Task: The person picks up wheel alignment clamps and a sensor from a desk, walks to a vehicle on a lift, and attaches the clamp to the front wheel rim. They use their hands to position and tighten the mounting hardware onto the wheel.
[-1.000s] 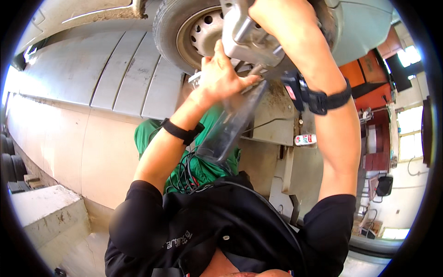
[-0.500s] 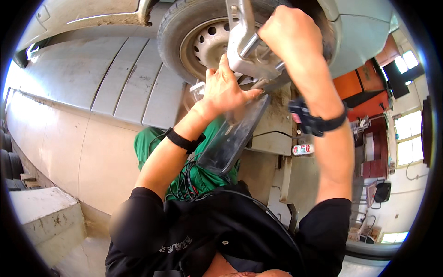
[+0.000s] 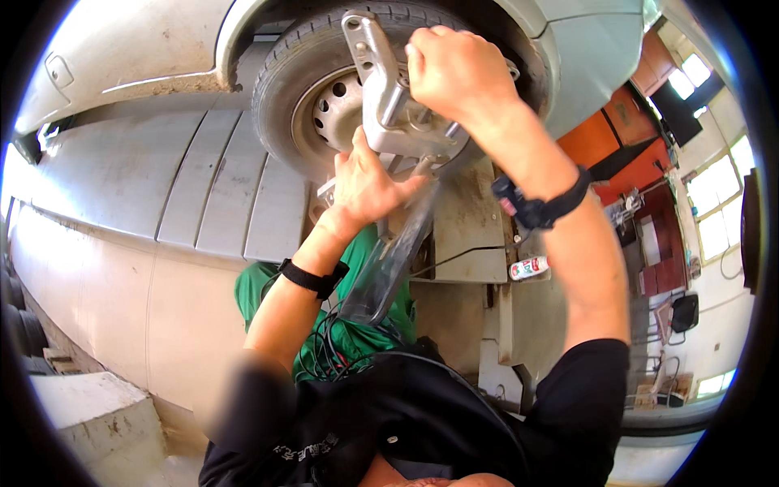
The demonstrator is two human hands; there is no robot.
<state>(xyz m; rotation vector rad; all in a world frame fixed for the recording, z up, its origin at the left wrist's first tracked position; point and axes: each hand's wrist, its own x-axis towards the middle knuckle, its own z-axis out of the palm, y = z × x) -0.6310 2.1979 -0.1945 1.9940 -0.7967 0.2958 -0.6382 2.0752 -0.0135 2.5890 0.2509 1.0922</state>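
Note:
A metal wheel clamp (image 3: 380,105) with slotted arms and shiny rods is up against a car wheel (image 3: 280,105) with a pale steel rim. My right hand (image 3: 462,73) is closed over the clamp's upper right part; its fingertips and the exact part gripped are hidden. Below, my left hand (image 3: 361,188) is spread, forefinger up against the clamp's lower edge and thumb stretched to the right. A long dark flat plate (image 3: 389,272) hangs under the clamp, tilted toward my lap, beside the left thumb.
Car bodywork (image 3: 154,49) arches above the wheel. Grey panels (image 3: 215,178) form a platform at left. A white and red bottle (image 3: 528,268) stands on a ledge at right. Black cables (image 3: 324,341) lie across my green trousers (image 3: 260,284). A pale block (image 3: 97,406) is lower left.
The whole view has shifted, so wheel, clamp and hands appear further left. The dark plate now shows a narrower face. My right hand remains closed at the clamp, my left beneath it.

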